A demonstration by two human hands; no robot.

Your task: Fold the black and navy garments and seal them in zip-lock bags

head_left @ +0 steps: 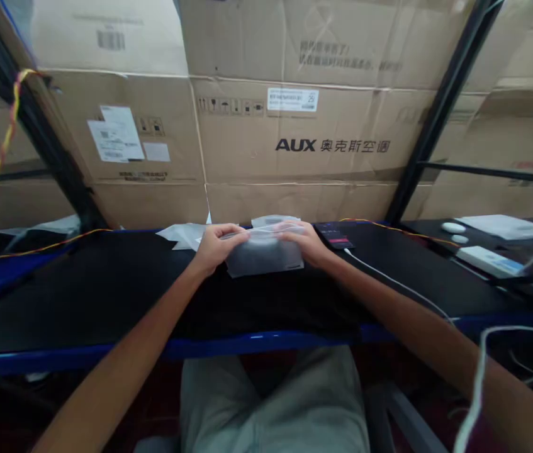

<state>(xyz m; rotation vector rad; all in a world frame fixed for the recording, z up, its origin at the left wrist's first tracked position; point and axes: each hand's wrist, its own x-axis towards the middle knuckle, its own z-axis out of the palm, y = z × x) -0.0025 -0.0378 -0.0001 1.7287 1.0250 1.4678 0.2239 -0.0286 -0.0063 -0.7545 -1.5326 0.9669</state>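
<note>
A translucent, frosted plastic bag is held up over the black table surface, its upper edge between my two hands. My left hand pinches the bag's top left edge between thumb and fingers. At the top right edge, my right hand grips the same bag. Whether anything lies inside the bag I cannot tell. Behind my left hand is some crumpled whitish plastic. More pale plastic shows just behind the held bag.
A phone with a lit screen and white cable lies right of my right hand. Cardboard boxes wall off the back between dark metal posts. White items sit at the far right. The table has a blue front edge.
</note>
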